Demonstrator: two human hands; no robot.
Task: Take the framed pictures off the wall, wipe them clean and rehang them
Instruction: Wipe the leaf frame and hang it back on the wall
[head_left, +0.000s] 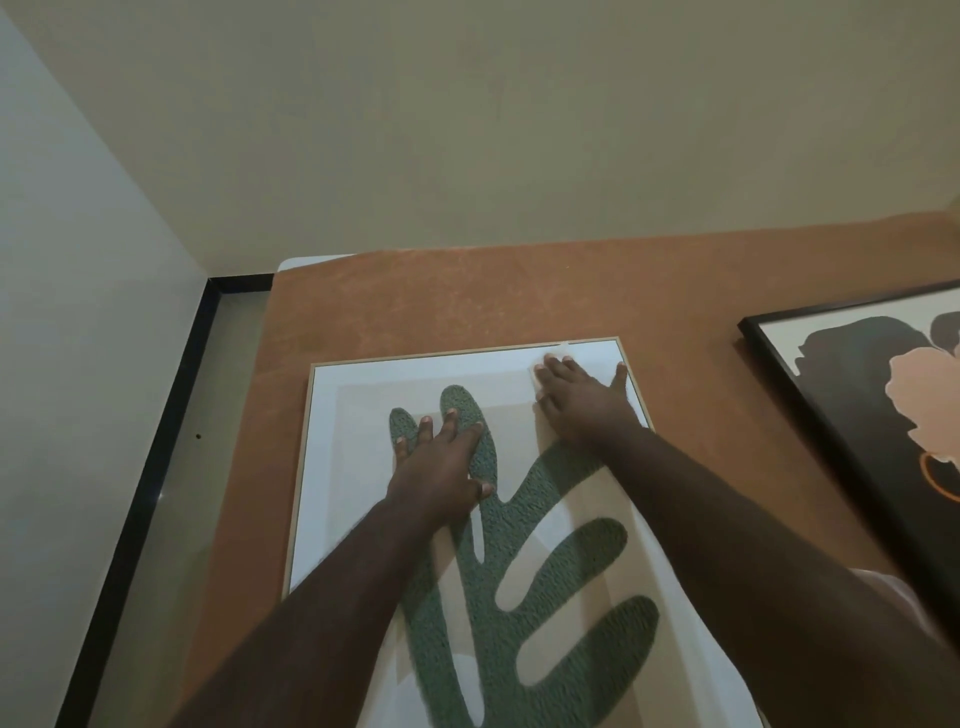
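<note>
A light-wood framed picture (358, 410) with a green leaf shape lies flat on an orange-brown surface. My left hand (436, 462) presses flat on the glass over the leaf, fingers straight. Near the frame's top right corner my right hand (582, 400) lies flat with fingers spread, pressing a small white cloth or tissue (545, 361) against the glass; only the cloth's edge shows beyond the fingertips. A second picture (852, 395) in a black frame, with dark and peach shapes, lies to the right, apart from both hands.
The orange-brown surface (467, 296) reaches back to a beige wall (493, 130). At the left a grey floor strip (218, 415) with black skirting runs along a pale wall. A small white corner (291, 262) peeks out behind the surface.
</note>
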